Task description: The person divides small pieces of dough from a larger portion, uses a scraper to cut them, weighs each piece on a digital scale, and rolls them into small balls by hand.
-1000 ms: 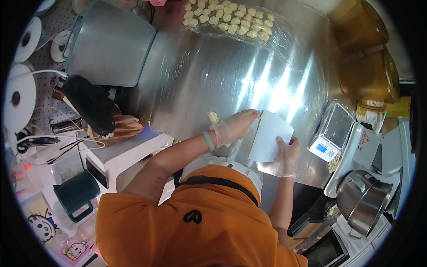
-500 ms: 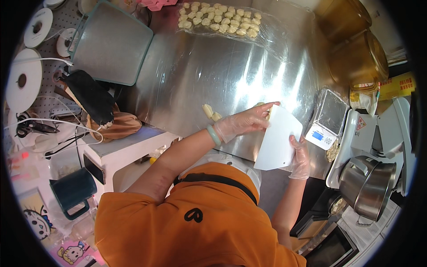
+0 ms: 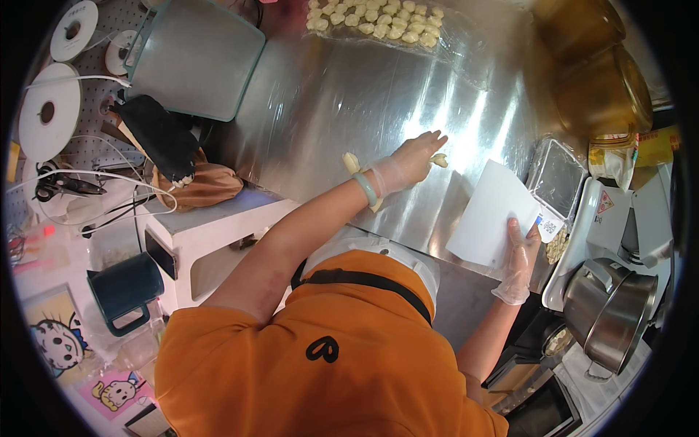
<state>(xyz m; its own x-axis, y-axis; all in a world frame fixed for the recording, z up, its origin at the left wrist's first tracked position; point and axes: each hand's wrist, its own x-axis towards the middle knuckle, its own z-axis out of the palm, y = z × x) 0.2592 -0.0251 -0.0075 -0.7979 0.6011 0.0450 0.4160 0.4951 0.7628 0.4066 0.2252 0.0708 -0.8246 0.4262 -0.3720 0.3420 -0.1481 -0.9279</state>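
My left hand (image 3: 411,162), in a clear glove, lies palm down on the metal worktop with its fingers stretched forward. A pale dough piece (image 3: 439,160) pokes out from beside its fingers; whatever is beneath the palm is hidden. Another strip of dough (image 3: 351,162) rests just left of the wrist, and a bit more dough (image 3: 376,205) shows below it. In my right hand (image 3: 520,258), also gloved, is a white flat dough scraper (image 3: 489,215), gripped by its right edge between thumb and fingers. It is held over the right side of the worktop.
Small dough pieces (image 3: 378,20) sit in rows on plastic film at the far side. A plastic-wrapped scale (image 3: 555,182) stands right of the scraper, near a steel pot (image 3: 611,313). A white stand (image 3: 211,233) and grey tray (image 3: 196,58) are at left.
My left hand has come away from the scraper and moved up onto the dough on the worktop. My right hand has carried the scraper rightward, partly covering the scale. The view has shifted slightly.
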